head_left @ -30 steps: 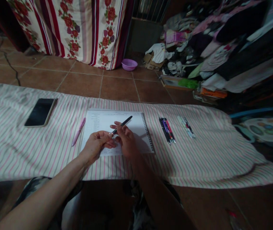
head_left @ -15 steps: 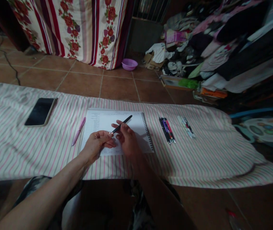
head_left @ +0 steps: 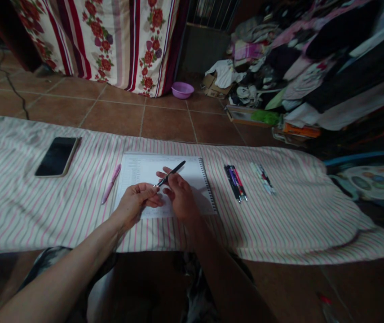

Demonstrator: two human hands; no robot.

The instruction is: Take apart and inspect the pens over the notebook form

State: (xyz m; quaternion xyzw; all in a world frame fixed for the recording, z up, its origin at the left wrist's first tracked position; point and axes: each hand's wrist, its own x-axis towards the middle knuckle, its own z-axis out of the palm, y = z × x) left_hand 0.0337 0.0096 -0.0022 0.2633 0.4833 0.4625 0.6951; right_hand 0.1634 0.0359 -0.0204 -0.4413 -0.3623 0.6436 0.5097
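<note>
A black pen (head_left: 178, 167) is held slantwise over the spiral notebook (head_left: 192, 179), its dark end pointing up and to the right. My left hand (head_left: 139, 199) pinches the lower, shiny end of the pen between thumb and fingers. Around the pen's middle, my right hand (head_left: 181, 195) has its thumb and fingers closed, with some fingertips stretched out to the left. The notebook lies open under both hands, its wire binding on the right and printed lines at its left. Just left of it rests a pink pen (head_left: 111, 184).
A striped cloth (head_left: 299, 215) covers the low table. On it lie a phone (head_left: 58, 157) at left, a row of several pens (head_left: 235, 183) and a second small group of pens (head_left: 262, 178) at right. Beyond are a purple basin (head_left: 183, 91) and heaped clothes (head_left: 286, 63).
Almost nothing differs. The pen and the fingers of my right hand have shifted very slightly; both hands stay on the pen above the notebook.
</note>
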